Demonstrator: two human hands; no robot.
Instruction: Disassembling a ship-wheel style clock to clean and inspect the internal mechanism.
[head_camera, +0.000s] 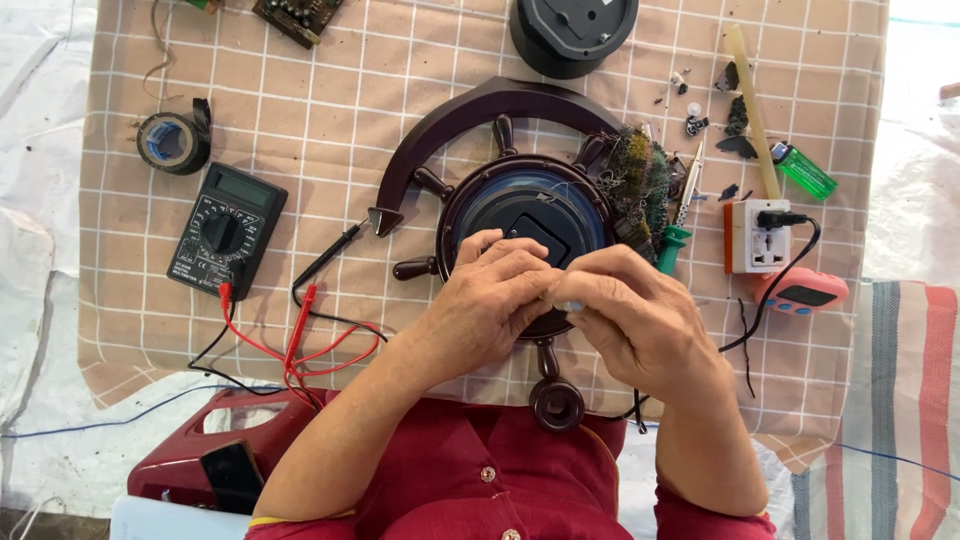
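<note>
A dark brown clock shaped like a ship's wheel (470, 150) lies face down on the checked cloth, its round back and black movement box (535, 230) showing. My left hand (485, 300) and my right hand (630, 310) meet over the lower edge of the round back. The fingertips of both pinch a small pale part (560, 298) between them; what it is stays too small to tell. Thin wires run across the clock's back.
A black multimeter (226, 230) with red and black leads lies at left, a tape roll (173, 142) above it. A socket adapter (755, 235), green lighter (805, 170), pink timer (803, 292), green-handled screwdriver (672, 245) and a black round housing (572, 30) lie right and above.
</note>
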